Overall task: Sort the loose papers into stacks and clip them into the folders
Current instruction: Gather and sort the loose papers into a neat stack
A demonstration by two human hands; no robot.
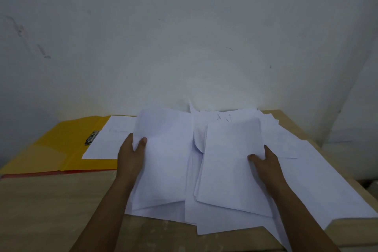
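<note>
Right now both hands are on the loose papers (204, 170), which lie in a messy heap across the middle and right of the counter (51, 210), some sheets hanging past its near edge. The left hand (131, 155) grips the left edge of a raised bundle, thumb on top and fingers hidden behind the sheets. The right hand (263, 161) holds the right edge of another bundle the same way, thumb on the top sheet, fingers underneath. Neither hand is free or clenched on nothing.

To the left lies an open yellow folder (51, 149) with a metal clip (91, 138) at its spine and one sheet (110, 139) already lying in it, just beside the left hand. A red edge (51, 174) shows under the folder's near side, perhaps a second folder, though I cannot tell.

The paper is light and limp, and the sheets look slick against each other, so a bundle held by one edge will likely sag and fan out. Judging by this, the safer hold is at both long edges, pinched firmly, then knocked square on the counter before it goes under the clip. Loose corners crease easily. The overhanging sheets could slide to the floor if the heap gets dragged.
</note>
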